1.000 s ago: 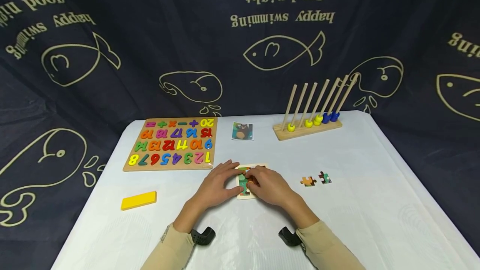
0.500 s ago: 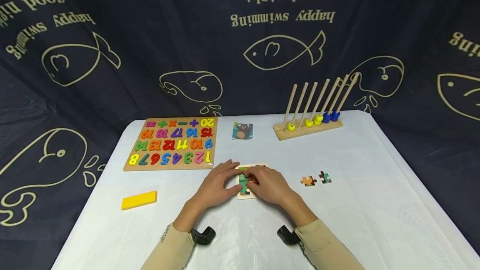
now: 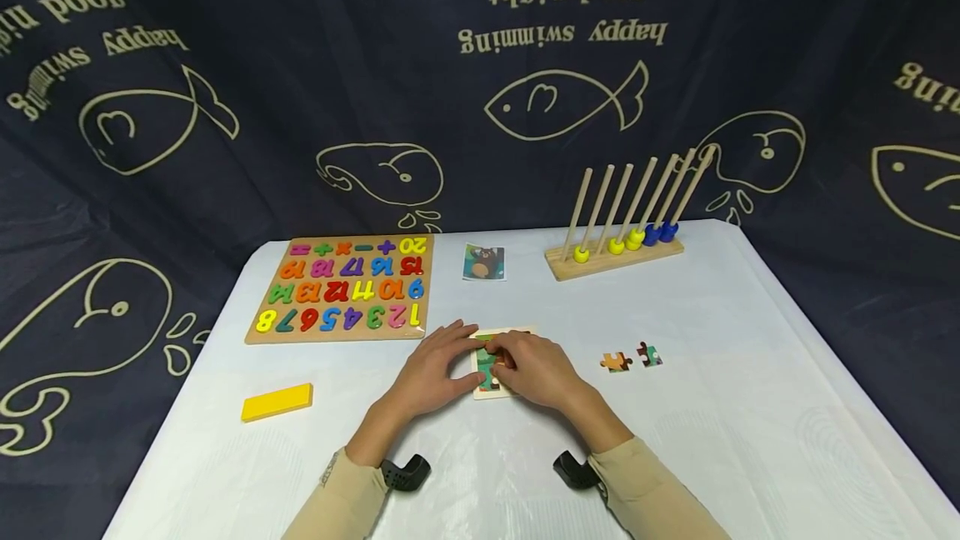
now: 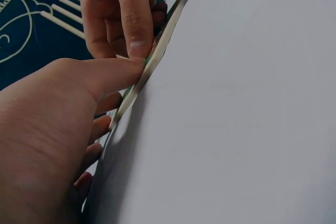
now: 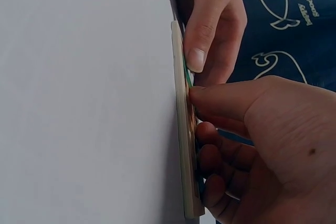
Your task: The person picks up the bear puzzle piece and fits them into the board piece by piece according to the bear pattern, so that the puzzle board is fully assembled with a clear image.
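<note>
A small wooden jigsaw puzzle board (image 3: 487, 393) with a pale rim and green, orange and brown picture pieces lies on the table in front of the person. My left hand (image 3: 433, 369) rests at its left side, thumb and forefinger spread and touching the board. Over the right part, my right hand (image 3: 542, 369) has curled fingers and pinches a puzzle piece (image 3: 501, 358) against the board, mostly hidden beneath the fingers. In the right wrist view, the right thumb (image 5: 220, 100) presses at the board's top face, close to the left thumb (image 5: 196, 59).
Two loose puzzle pieces (image 3: 617, 362) lie to the right. A bear picture card (image 3: 483, 262) lies beyond the board. Further off are a number board (image 3: 341, 290) at left and a peg counting stand (image 3: 615, 258) at right. A yellow block (image 3: 277, 402) lies near left.
Both hands stay nearly still on the puzzle board; the right fingers shift only very slightly. The whole head view drifts a little.
</note>
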`<state>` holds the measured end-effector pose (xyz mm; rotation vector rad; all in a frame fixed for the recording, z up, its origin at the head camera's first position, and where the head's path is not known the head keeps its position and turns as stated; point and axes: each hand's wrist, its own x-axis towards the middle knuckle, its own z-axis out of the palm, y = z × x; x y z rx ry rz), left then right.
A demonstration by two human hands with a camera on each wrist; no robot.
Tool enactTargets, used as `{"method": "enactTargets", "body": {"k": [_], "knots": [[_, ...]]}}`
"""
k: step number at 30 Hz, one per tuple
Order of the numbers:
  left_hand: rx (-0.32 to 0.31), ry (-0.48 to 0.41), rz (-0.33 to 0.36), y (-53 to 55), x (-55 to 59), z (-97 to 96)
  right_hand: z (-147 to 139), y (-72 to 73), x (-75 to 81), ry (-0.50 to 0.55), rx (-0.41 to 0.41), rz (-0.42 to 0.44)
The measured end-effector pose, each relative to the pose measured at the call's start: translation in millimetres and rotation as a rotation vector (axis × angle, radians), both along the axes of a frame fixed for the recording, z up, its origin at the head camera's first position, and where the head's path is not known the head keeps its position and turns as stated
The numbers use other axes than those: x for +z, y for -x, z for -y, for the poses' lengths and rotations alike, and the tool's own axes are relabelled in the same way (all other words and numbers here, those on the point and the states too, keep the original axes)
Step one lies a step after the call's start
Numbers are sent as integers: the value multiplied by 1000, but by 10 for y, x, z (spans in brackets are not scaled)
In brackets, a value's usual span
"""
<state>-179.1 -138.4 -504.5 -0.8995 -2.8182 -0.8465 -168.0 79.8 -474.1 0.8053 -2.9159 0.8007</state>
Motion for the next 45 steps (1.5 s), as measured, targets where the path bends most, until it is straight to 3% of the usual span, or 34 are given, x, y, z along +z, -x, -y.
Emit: {"method": "enactTargets", "body": {"k": [9,16,22,28,38,45], "knots": [[4,3,-2,-3,11,-8,3,-4,-10,7,-4,13],[-11,0,-25,-14,11,-4,-67,20,110,132,88,160],[-16,-4,-29,-22,28,-12,-292,55,235,238,144,211],[-5,15,-30,-13,19,-4,-626,87,270,287,128,199],[0,-1,-12,-43,-20,0,-1293,28,147,165,43,92],[-8,-9,-27,-22,-9,-16,-1663,-43,119,13,-50,103]]}}
